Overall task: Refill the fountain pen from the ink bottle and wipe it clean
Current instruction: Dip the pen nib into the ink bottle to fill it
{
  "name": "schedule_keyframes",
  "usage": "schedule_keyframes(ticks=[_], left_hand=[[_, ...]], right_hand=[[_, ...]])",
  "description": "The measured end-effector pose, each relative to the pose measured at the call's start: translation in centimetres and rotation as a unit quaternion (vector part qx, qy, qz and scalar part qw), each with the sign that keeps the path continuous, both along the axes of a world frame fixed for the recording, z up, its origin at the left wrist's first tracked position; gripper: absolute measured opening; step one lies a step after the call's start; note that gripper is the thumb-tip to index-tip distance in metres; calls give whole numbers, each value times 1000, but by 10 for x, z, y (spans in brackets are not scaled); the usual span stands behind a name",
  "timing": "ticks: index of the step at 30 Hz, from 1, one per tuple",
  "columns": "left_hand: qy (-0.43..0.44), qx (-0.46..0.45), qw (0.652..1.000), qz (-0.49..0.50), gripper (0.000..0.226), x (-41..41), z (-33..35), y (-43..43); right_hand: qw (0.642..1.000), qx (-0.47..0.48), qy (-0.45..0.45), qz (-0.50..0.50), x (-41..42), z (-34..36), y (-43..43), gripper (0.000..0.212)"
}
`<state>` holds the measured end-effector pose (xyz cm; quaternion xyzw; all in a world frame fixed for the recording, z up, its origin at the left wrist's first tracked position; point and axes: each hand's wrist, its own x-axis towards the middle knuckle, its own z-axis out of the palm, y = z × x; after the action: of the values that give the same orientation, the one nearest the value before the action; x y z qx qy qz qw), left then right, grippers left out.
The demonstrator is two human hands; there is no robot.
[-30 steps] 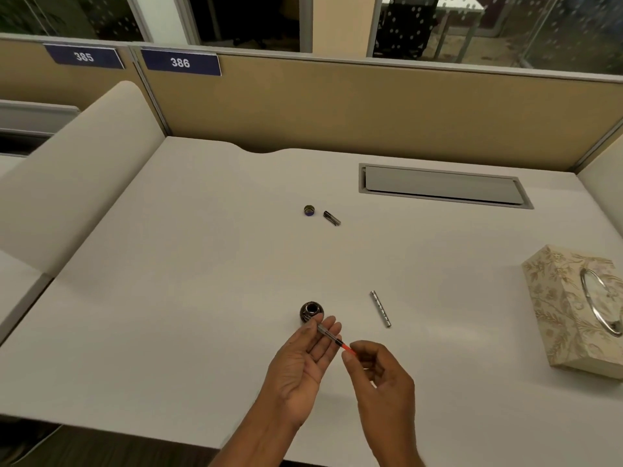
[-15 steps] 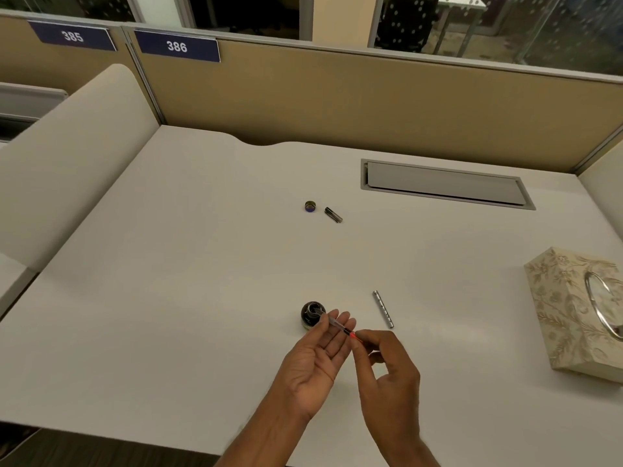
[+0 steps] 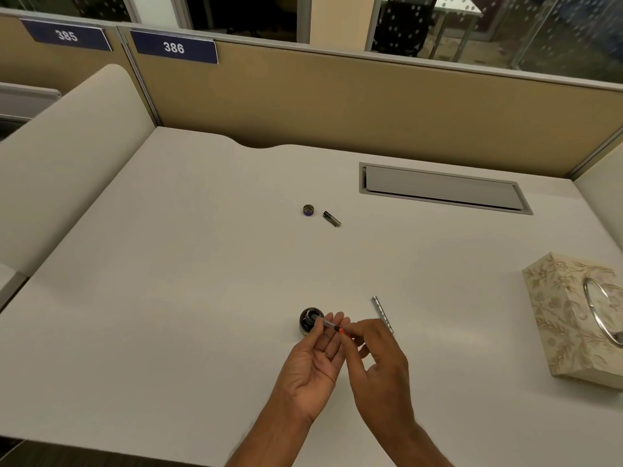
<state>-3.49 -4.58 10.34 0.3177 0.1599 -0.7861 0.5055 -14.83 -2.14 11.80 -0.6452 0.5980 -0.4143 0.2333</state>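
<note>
The small dark ink bottle (image 3: 308, 322) stands uncapped near the desk's front middle. A thin clear pen converter section (image 3: 327, 324) with an orange-red end lies across the fingertips of my left hand (image 3: 315, 360), its front tip over the bottle's mouth. My right hand (image 3: 377, 364) pinches the orange-red end. The silver pen barrel (image 3: 382, 313) lies on the desk just right of the hands. Farther back lie the bottle's cap (image 3: 308, 210) and a short dark pen part (image 3: 332, 219).
A patterned tissue box (image 3: 569, 315) sits at the right edge of the white desk (image 3: 168, 281). A grey cable hatch (image 3: 441, 188) is set into the back right. Tan partition walls close the back and a rounded panel the left.
Both hands moved forward with the pen section. Its front tip has gone from short of the ink bottle to over the bottle's mouth.
</note>
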Motion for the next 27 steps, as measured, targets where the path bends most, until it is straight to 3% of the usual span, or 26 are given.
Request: schedule_keyframes(ticks=[12,27], left_hand=[[42,-4,999,28,21,-2,3,-4],[63,12,996,54,19,-6,2,-7]], right_hand=[[998,-22,41,35,-1,-2,-13,20],[999,-12,29,23,4,-5,-22,16]])
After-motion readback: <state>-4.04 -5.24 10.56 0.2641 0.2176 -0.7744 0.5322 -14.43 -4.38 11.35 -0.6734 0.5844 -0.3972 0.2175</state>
